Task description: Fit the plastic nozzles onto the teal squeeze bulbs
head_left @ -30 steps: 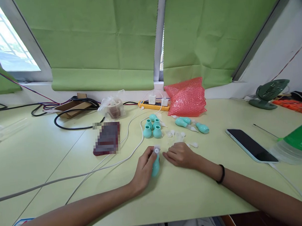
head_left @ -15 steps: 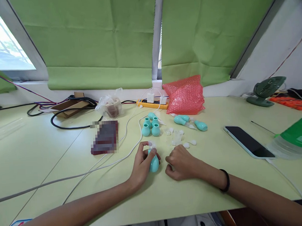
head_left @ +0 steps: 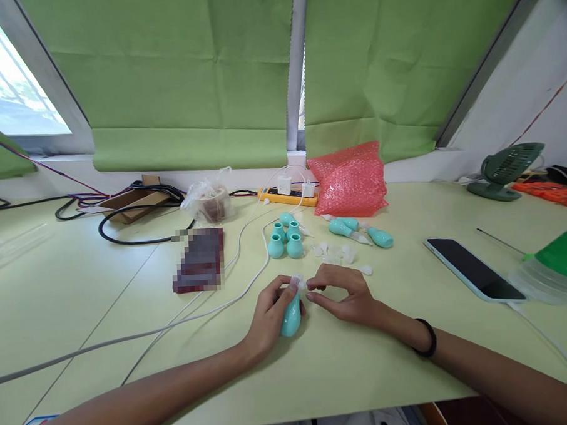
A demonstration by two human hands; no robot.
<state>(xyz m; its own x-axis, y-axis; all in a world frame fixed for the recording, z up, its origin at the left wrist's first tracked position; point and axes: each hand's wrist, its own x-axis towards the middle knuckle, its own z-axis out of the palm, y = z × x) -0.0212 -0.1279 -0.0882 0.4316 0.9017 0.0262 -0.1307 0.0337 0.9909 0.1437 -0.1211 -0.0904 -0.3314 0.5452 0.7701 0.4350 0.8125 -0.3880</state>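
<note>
My left hand [head_left: 273,313] is wrapped round a teal rubber squeeze bulb [head_left: 291,320], its rounded end toward me. A clear plastic nozzle [head_left: 298,282] sticks up from the bulb's neck, between thumb and forefinger. My right hand [head_left: 346,292] is close on the right, thumb and forefinger curved together in a pinch at the nozzle's side. Whatever is between those fingertips is too small to make out. Behind my hands stand several open-necked teal bulbs [head_left: 276,245]. Small clear and white plastic pieces [head_left: 332,254] lie scattered beyond my right hand.
Teal bulbs with clear nozzles [head_left: 380,236] lie by a red bubble-wrap bag [head_left: 350,181]. A dark red pixelated item [head_left: 198,260] is left, a phone [head_left: 471,268] right. White cables [head_left: 175,324] cross the table from an orange power strip [head_left: 290,198].
My right hand has lifted from its curled pose and brought its thumb and forefinger to the nozzle. My left hand has tilted the bulb, so the nozzle leans right.
</note>
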